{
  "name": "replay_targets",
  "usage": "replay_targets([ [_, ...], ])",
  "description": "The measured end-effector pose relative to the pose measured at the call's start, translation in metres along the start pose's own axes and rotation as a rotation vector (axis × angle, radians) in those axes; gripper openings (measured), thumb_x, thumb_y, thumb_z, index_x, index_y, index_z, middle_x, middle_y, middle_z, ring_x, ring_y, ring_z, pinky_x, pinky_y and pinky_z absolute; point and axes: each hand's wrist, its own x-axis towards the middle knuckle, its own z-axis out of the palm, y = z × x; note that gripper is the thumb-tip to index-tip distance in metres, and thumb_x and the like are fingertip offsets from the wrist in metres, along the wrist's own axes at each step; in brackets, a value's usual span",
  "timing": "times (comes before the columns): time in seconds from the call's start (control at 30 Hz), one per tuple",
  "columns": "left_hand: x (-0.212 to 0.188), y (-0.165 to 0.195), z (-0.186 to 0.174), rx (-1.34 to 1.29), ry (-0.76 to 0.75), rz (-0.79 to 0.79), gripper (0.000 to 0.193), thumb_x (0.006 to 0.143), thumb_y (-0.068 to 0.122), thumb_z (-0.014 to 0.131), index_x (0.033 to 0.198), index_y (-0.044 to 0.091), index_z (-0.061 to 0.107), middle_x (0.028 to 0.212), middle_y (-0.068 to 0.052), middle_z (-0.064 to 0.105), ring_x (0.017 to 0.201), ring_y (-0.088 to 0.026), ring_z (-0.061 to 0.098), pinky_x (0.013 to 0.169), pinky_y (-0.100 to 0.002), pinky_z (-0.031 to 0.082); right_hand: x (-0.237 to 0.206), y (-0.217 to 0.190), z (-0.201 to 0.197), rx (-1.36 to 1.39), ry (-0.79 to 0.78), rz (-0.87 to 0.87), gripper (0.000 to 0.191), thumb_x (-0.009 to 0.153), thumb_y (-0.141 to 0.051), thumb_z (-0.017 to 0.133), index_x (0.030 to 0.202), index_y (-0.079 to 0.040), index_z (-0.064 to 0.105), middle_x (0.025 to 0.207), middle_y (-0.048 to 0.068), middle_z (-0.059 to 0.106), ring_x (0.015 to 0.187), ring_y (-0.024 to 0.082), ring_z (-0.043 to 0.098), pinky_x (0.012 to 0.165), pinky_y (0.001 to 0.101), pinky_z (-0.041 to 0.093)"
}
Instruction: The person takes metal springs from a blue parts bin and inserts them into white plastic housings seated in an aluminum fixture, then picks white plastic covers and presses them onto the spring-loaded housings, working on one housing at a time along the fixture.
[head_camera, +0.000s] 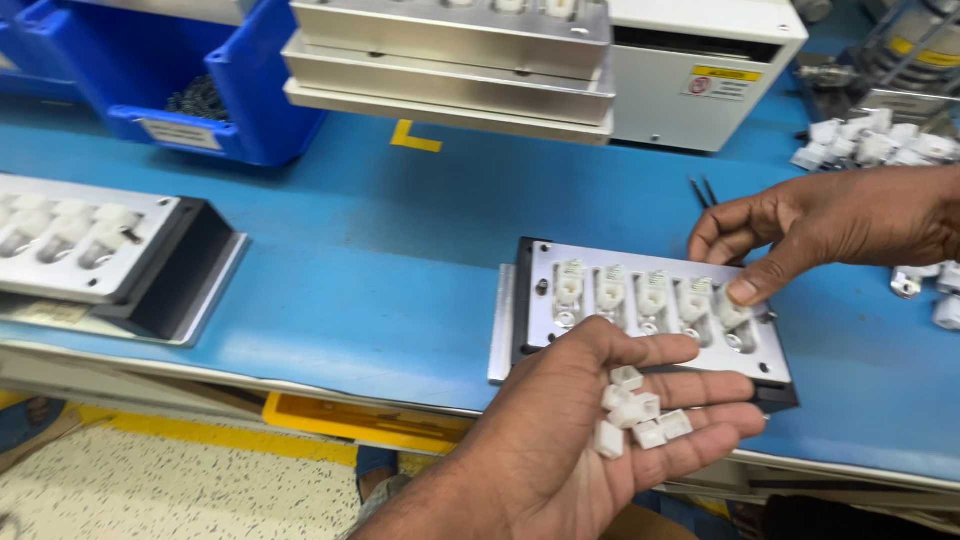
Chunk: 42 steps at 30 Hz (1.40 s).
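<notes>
The white parts (633, 412) lie loose in the cupped, palm-up left hand (600, 420), just in front of the jig (650, 305) on the blue table (380, 260). The right hand (810, 230) presses its thumb on the rightmost of five seated parts, fingers curled and holding nothing. More white pieces (880, 142) are heaped behind it. A second jig (90, 250) sits far left, near a blue bin (200, 90).
</notes>
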Motion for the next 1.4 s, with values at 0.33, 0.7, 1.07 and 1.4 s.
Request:
replay_targets([
  [0.33, -0.007, 0.018, 0.003, -0.074, 0.02, 0.088, 0.039, 0.106, 0.019, 0.043, 0.137, -0.005, 0.051, 0.122, -0.021, 0.069, 0.109, -0.024, 0.073, 0.09, -0.031, 0.061, -0.021, -0.006, 0.026, -0.446, 0.591, -0.077, 0.062, 0.071, -0.039, 0.092, 0.128, -0.026, 0.07, 0.126, -0.006, 0.071, 0.121, 0.011, 0.059, 0.11, 0.0407, 0.047],
  [0.7, 0.012, 0.015, -0.007, -0.251, -0.19, 0.057, 0.014, 0.109, 0.014, 0.062, 0.112, 0.0, 0.062, 0.094, -0.008, 0.067, 0.074, -0.013, 0.066, 0.065, -0.024, 0.061, -0.062, 0.006, 0.124, -0.125, 0.662, -0.618, 0.021, 0.077, -0.028, 0.085, 0.097, -0.023, 0.081, 0.099, -0.004, 0.067, 0.092, 0.012, 0.066, 0.075, 0.0333, 0.057],
  [1.07, 0.009, 0.016, 0.005, 0.047, 0.018, -0.054, 0.036, 0.109, 0.023, 0.04, 0.125, -0.004, 0.055, 0.109, -0.016, 0.067, 0.103, -0.02, 0.074, 0.093, -0.032, 0.061, -0.055, 0.012, 0.133, -0.111, 0.968, -0.693, 0.014, 0.084, -0.021, 0.086, 0.097, -0.02, 0.081, 0.094, 0.0, 0.077, 0.088, 0.013, 0.076, 0.077, 0.0314, 0.06],
  [1.4, 0.012, 0.016, 0.001, 0.138, -0.015, -0.051, 0.054, 0.108, 0.034, 0.04, 0.142, -0.007, 0.046, 0.13, -0.026, 0.061, 0.118, -0.027, 0.068, 0.098, -0.035, 0.06, -0.032, 0.049, 0.113, 0.093, 0.911, -0.664, 0.013, 0.086, -0.008, 0.08, 0.098, -0.009, 0.082, 0.103, 0.011, 0.077, 0.092, 0.021, 0.079, 0.086, 0.0361, 0.062],
])
